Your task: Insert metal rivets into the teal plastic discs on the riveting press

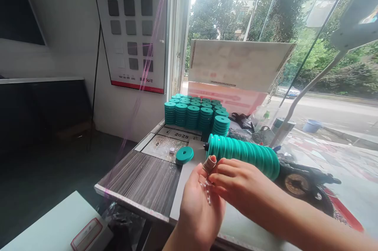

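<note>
My left hand (197, 207) is held palm up near the table's front edge, its fingers partly curled, with a few tiny pale beads (206, 192) lying in the palm. A tan wrap covers its thumb tip (209, 163). My right hand (239, 186) reaches in from the right and pinches at those beads with closed fingertips. Just behind both hands lies a long row of teal discs (245, 153) threaded on a rod. A single teal disc (184, 154) lies flat on the table to the left.
Many stacks of teal discs (195, 114) stand at the back of the table (141, 180). A cardboard box (236, 66) leans at the window. A thin purple thread (144, 70) runs diagonally down. A white box (59, 227) sits low left.
</note>
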The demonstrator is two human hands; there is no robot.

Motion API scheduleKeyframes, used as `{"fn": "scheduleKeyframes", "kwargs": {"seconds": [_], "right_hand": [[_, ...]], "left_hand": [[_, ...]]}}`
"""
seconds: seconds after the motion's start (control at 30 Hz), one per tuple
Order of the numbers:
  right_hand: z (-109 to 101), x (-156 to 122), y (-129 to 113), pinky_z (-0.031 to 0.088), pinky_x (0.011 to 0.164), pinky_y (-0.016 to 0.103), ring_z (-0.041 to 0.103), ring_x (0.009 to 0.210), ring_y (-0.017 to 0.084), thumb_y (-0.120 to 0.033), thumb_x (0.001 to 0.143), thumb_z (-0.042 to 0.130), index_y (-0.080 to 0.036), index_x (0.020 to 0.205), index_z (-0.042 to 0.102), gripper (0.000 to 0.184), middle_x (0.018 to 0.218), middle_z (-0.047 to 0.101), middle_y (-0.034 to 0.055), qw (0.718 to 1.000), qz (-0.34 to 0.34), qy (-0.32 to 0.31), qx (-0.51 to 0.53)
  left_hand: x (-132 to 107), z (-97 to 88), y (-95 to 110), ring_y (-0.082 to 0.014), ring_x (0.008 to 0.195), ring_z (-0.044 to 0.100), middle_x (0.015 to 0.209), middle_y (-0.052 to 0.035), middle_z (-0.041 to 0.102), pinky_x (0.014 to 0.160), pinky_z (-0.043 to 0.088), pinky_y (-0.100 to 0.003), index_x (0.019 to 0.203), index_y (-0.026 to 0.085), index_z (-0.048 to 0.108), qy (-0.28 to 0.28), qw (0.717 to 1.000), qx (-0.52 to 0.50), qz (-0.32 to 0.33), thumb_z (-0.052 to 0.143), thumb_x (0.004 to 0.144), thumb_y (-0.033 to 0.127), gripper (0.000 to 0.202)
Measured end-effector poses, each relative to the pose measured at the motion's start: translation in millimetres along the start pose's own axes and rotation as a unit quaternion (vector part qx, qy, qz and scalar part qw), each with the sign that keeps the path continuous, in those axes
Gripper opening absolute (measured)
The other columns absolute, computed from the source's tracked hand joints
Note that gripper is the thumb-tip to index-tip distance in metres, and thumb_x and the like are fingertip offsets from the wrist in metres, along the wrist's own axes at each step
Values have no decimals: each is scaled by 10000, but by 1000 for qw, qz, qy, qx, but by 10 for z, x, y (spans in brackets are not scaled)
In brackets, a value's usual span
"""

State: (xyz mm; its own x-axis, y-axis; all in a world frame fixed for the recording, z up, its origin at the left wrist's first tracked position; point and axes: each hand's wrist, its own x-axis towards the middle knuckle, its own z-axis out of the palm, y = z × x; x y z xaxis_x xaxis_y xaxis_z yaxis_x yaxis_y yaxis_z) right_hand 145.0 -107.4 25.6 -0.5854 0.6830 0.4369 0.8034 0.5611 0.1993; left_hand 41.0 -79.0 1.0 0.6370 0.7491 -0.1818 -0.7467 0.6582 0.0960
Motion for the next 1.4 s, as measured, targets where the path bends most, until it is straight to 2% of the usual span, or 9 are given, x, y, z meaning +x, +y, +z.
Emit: {"fn": "scheduleKeyframes", "kwargs": {"seconds": [0.13, 0.27, 0.37, 0.47, 0.53, 0.63, 1.03, 1.27, 1.4], "right_hand": [[131, -61, -76, 443, 556, 280, 519, 525, 139, 14, 687, 473, -164, 576, 547, 223, 587, 590, 3, 999, 8, 18, -28], [-62, -13, 118, 415, 505, 225, 516, 499, 112, -70, 724, 490, -175, 560, 574, 212, 557, 588, -9, 984, 120, -24, 131], [-273, 76, 465, 399, 502, 209, 507, 528, 109, -267, 751, 520, -180, 641, 637, 182, 572, 589, -16, 936, 248, 19, 249], [-353, 146, 749, 390, 557, 246, 480, 576, 125, -381, 647, 602, -135, 677, 659, 254, 589, 579, 8, 856, 367, 28, 362], [-328, 160, 820, 375, 586, 263, 464, 599, 127, -383, 590, 632, -111, 687, 660, 291, 607, 576, 17, 818, 390, -1, 422], [-266, 151, 799, 354, 617, 274, 446, 628, 127, -371, 551, 650, -94, 708, 661, 318, 630, 573, 18, 795, 402, 2, 455], [-225, 150, 761, 352, 599, 283, 432, 605, 127, -381, 618, 583, -80, 690, 627, 312, 626, 547, 28, 834, 356, -21, 421], [-197, 155, 806, 347, 563, 263, 430, 579, 120, -405, 638, 593, -112, 692, 598, 298, 596, 516, 3, 836, 341, -22, 428], [-251, 121, 574, 358, 563, 245, 451, 573, 115, -321, 746, 542, -167, 732, 597, 164, 600, 530, -20, 900, 303, 40, 311]], "left_hand": [[11, -11, -20, -128, 705, 634, 815, -141, 651, 631, 498, -182, 854, 44, 601, 22, 999, 33, -9, 351, 885, 184, 289], [51, -9, -36, -143, 733, 639, 808, -122, 652, 660, 507, -201, 837, 67, 601, 37, 998, 39, 13, 395, 864, 171, 233], [77, -12, -49, -220, 852, 636, 842, -146, 649, 745, 519, -279, 804, 65, 602, 75, 996, 39, 28, 427, 845, 185, 216], [93, -36, -51, -272, 934, 613, 886, -176, 646, 798, 511, -319, 802, 53, 605, 103, 993, 44, 30, 451, 827, 177, 199], [97, -56, -44, -277, 950, 607, 893, -176, 648, 802, 511, -314, 809, 53, 609, 103, 993, 44, 24, 458, 824, 172, 193], [95, -74, -31, -279, 946, 609, 884, -175, 652, 801, 511, -312, 806, 51, 615, 90, 995, 46, 16, 464, 825, 182, 200], [100, -74, -36, -286, 988, 590, 868, -162, 659, 809, 507, -311, 784, 60, 620, 96, 994, 51, 15, 465, 829, 191, 207], [82, -39, -25, -275, 962, 601, 858, -166, 651, 803, 506, -311, 760, 63, 606, 105, 993, 53, 13, 456, 832, 191, 210], [97, -61, -26, -261, 895, 623, 860, -165, 644, 780, 509, -316, 788, 59, 597, 86, 995, 48, 12, 456, 834, 206, 209]]}}
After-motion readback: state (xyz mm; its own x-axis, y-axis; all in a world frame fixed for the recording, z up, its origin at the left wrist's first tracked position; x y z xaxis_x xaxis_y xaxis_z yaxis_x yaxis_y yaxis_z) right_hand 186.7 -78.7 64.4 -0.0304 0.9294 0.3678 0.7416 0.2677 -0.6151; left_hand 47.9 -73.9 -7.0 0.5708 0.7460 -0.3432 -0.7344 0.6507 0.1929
